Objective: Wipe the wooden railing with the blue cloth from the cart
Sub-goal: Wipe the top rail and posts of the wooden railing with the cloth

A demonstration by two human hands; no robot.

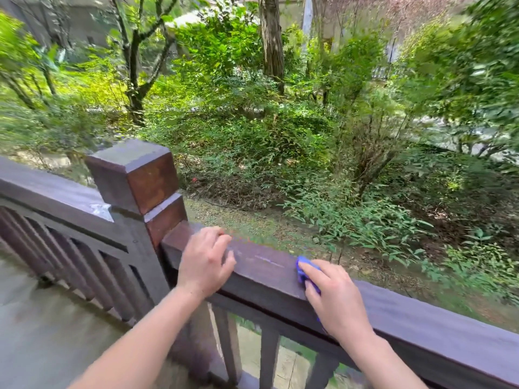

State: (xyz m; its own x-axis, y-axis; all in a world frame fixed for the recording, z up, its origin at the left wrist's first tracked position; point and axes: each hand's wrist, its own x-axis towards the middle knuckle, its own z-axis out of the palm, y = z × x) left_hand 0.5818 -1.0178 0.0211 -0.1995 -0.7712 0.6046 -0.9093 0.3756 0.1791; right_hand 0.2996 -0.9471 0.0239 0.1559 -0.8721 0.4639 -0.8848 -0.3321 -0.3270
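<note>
The dark brown wooden railing (264, 269) runs from a square corner post (137, 178) down to the right edge of view. My right hand (334, 299) lies flat on the rail's top and presses a blue cloth (302, 269) against it; only the cloth's far edge shows past my fingers. My left hand (206, 259) rests on the rail just right of the post, fingers spread, holding nothing. The cart is out of view.
A second rail section (47, 200) with vertical balusters leaves the post toward the left. A grey deck floor (42, 318) lies below on my side. Beyond the rail the ground drops to dense shrubs and trees (269, 51).
</note>
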